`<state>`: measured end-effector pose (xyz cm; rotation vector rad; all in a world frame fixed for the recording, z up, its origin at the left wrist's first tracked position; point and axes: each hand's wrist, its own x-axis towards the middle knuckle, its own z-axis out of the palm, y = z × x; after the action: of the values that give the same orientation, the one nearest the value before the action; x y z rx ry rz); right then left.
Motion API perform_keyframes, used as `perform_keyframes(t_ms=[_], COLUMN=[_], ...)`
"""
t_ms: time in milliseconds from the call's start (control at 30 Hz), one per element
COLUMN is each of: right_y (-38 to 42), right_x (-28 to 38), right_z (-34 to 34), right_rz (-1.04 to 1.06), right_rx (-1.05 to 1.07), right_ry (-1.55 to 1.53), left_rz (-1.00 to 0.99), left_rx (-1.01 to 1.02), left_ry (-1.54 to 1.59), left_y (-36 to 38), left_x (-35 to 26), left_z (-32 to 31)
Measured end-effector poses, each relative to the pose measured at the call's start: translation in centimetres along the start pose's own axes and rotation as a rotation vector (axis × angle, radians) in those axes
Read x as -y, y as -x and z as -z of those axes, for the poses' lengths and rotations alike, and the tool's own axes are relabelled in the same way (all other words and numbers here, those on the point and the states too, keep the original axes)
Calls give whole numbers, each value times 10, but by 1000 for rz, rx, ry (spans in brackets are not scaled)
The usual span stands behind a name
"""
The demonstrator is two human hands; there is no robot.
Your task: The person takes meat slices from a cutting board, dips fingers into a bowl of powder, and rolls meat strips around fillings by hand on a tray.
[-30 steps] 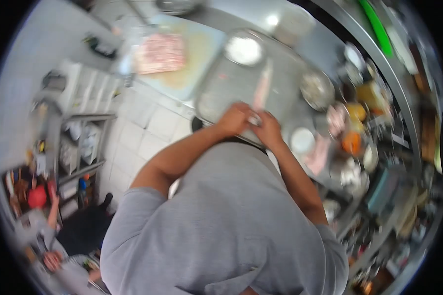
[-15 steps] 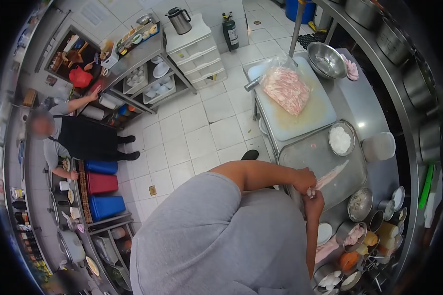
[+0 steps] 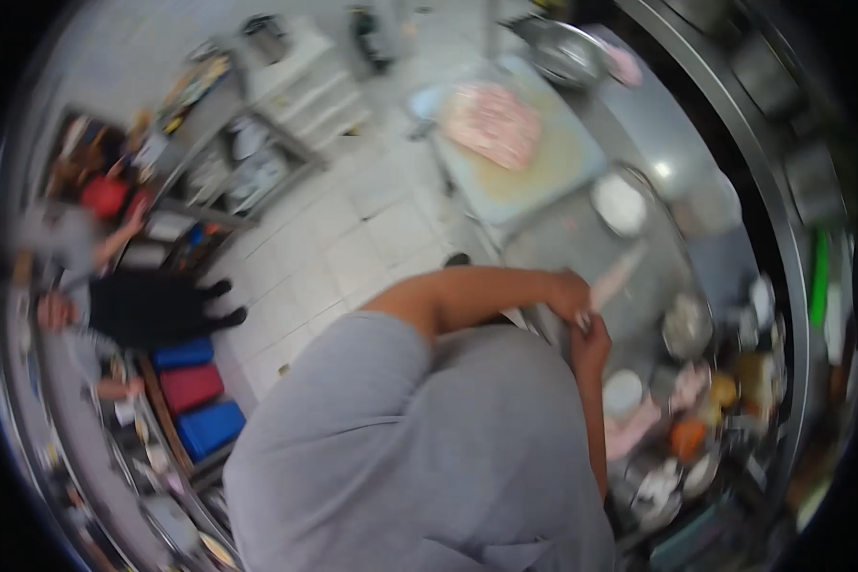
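Observation:
A pale pink strip of raw meat [image 3: 615,279] lies stretched over the metal tray [image 3: 567,238], its near end at my fingers. My left hand [image 3: 568,296] is closed on that end. My right hand [image 3: 589,341] meets it from below, its fingers pinched at the same end. Blur and the fingers themselves hide the exact grip. Beyond the strip, a bowl of white powder [image 3: 620,204] sits in the tray's far corner. A bag of raw meat strips [image 3: 494,124] rests on the white cutting board [image 3: 562,167].
Metal bowls, one of them holding pale food [image 3: 686,326], crowd the counter to the right, with a white lid [image 3: 623,391] nearer me. A large steel bowl [image 3: 567,52] stands past the board. Across the tiled floor [image 3: 338,253] is another person in a dark apron [image 3: 153,313].
My view has swung, so the whole scene sits further left and higher, now blurred. Both hands stay together at the strip's end. The other person still stands across the room.

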<state>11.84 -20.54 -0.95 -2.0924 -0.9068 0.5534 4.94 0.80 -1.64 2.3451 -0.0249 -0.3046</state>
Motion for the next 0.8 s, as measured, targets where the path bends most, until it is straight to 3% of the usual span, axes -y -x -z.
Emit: perform_keyframes(t_ms=[167, 300, 367, 467, 600, 700, 767, 800], right_y=[-3, -10, -7, 4, 3, -3, -9, -12], right_x=[26, 22, 31, 47, 36, 36, 28, 27], right_z=[14, 16, 18, 20, 21, 23, 22, 24], right_rz=[-53, -164, -182, -98, -7, -64, -33, -34], right_rx=[57, 57, 61, -37, 8, 18, 17, 16], right_ry=[92, 106, 124, 147, 200, 153, 133, 131], left_rz=[4, -175, -24, 51, 89, 5, -210, -210], left_rx=[-186, -206, -195, -141, -93, -213, -379, -377], left_ry=[128, 155, 134, 109, 157, 145, 57, 56], left_y=[15, 19, 22, 17, 18, 28, 29, 28], left_x=[-5, -12, -21, -21, -24, -33, -36, -36], left_z=[-2, 11, 18, 18, 24, 26, 23, 21])
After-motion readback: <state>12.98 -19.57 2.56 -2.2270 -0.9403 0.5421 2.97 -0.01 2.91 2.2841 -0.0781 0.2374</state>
